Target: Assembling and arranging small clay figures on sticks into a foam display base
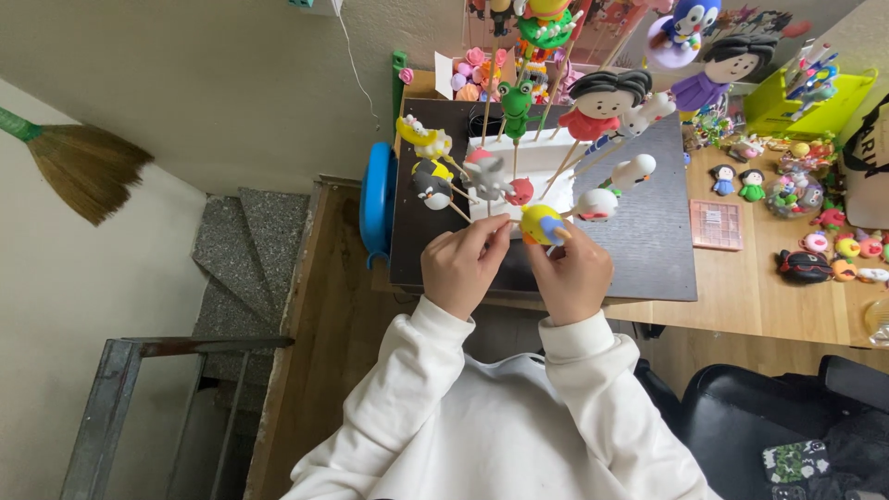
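A small yellow clay figure with a blue patch (540, 225) is pinched between both my hands above a dark mat (648, 250). My left hand (460, 267) reaches in from the left with its fingertips at the figure's side. My right hand (572, 274) grips it from below and the right. Just beyond them, several clay figures on wooden sticks fan out: a grey one (488, 175), a green frog (516, 105), a red-dressed doll with black hair (597, 106) and a white round one (596, 205).
The wooden table (787, 296) carries small clay figures, a pink tray (716, 224) and a yellow-green box (815, 102) at the right. A blue stool (377, 199) sits left of the mat. Stone steps, a metal rail and a broom (83, 162) lie at the left; a black chair at bottom right.
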